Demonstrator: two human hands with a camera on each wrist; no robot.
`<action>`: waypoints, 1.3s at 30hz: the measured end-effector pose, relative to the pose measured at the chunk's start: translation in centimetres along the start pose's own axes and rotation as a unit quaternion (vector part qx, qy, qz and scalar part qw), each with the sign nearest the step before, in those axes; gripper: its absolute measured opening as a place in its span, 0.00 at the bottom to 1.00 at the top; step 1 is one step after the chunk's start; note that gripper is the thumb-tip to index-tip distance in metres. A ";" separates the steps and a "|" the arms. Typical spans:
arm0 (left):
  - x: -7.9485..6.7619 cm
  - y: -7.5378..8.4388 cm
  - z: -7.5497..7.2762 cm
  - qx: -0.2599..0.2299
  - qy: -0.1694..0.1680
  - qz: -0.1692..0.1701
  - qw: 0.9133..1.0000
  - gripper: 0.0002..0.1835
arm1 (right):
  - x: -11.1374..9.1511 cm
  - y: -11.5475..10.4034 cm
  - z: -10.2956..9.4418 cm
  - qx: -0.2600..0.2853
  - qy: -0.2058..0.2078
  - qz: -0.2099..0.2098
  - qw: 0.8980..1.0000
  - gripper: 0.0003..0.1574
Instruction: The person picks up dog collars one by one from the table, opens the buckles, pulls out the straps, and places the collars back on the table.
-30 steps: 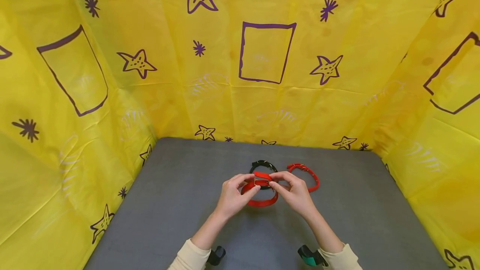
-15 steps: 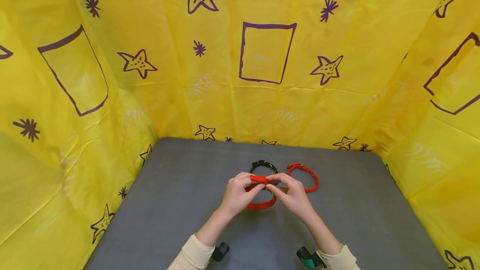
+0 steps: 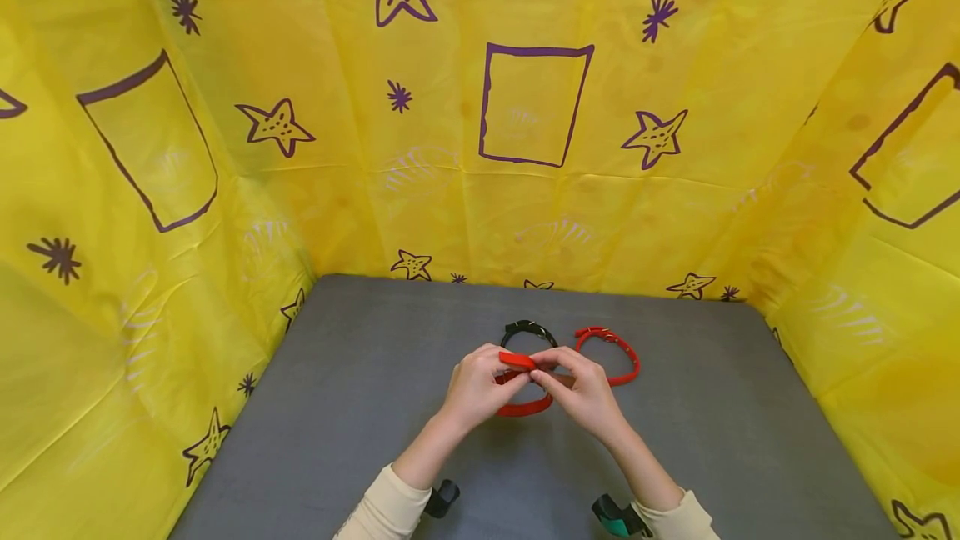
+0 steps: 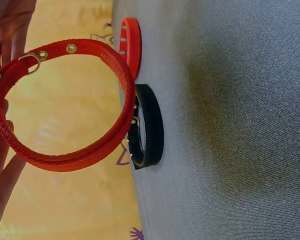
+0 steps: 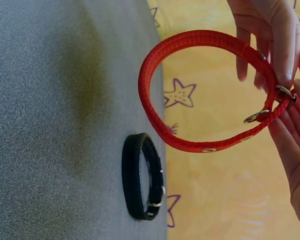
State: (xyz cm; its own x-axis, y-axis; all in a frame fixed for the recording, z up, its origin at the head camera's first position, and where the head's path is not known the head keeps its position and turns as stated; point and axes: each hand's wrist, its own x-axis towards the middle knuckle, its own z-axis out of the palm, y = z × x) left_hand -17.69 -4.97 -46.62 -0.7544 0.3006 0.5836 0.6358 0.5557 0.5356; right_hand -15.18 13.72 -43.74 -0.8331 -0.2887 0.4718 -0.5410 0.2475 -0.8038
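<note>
A red dog collar (image 3: 525, 409), fastened into a loop, is held up above the table between both hands. My left hand (image 3: 474, 388) pinches it near the buckle, on the left side. From the right, my right hand (image 3: 587, 394) pinches the strap close to the left fingertips. The strap's free end (image 3: 516, 360) sticks up over the fingers. In the right wrist view the metal buckle (image 5: 285, 93) and a D-ring (image 5: 256, 117) show beside the fingers; in the head view the fingers cover the buckle. Eyelets (image 4: 71, 48) line part of the loop.
Behind the hands, a black collar (image 3: 529, 327) lies on the grey table (image 3: 375, 340). Another red collar (image 3: 632, 357) lies to its right. Yellow cloth walls (image 3: 420, 215) with purple drawings enclose the table's back and sides. Dark straps (image 3: 442, 499) sit at both wrists.
My left hand has shifted slightly right, so the fingertips of both hands now almost meet. The buckle, visible a second ago in the head view, is now behind the fingers.
</note>
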 end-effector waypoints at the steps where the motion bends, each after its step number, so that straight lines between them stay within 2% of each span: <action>1: 0.0 0.0 0.0 0.003 -0.003 0.000 1.000 0.05 | 0.0 0.0 0.0 -0.002 0.000 -0.001 1.000 0.13; 8: 0.1 0.2 0.0 0.006 -0.001 -0.008 1.000 0.04 | 0.0 -0.1 0.0 -0.002 0.000 -0.004 1.000 0.13; 16: -0.1 0.1 0.6 -0.018 0.030 -0.019 0.999 0.03 | 0.1 0.2 0.0 -0.004 0.006 -0.018 1.000 0.13; 21: -0.2 -0.1 1.1 -0.059 0.051 -0.008 0.997 0.04 | 0.1 0.3 0.0 -0.001 0.010 -0.023 1.000 0.13; 26: -0.3 -0.3 1.5 -0.113 0.069 0.006 0.991 0.05 | 0.1 0.4 0.1 0.006 0.013 -0.018 1.000 0.14; 30: -0.3 -0.4 1.7 -0.132 0.077 0.013 0.988 0.05 | 0.1 0.4 0.1 0.009 0.017 -0.007 1.000 0.14; 35: -0.4 -0.5 1.8 -0.154 0.093 0.002 0.984 0.06 | 0.0 0.4 0.1 0.013 0.021 0.004 1.000 0.14; 39: -0.4 -0.2 1.6 -0.180 0.087 -0.022 0.980 0.06 | 0.0 0.4 0.0 0.011 0.022 0.008 1.000 0.14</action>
State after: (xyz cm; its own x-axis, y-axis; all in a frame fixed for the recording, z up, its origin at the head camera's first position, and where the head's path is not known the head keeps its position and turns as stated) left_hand -17.76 -3.98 -47.98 -0.7627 0.1278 0.6340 0.6436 0.2466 0.7246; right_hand -15.38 13.77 -44.04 -0.8461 -0.2435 0.4741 -0.5253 0.2305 -0.8191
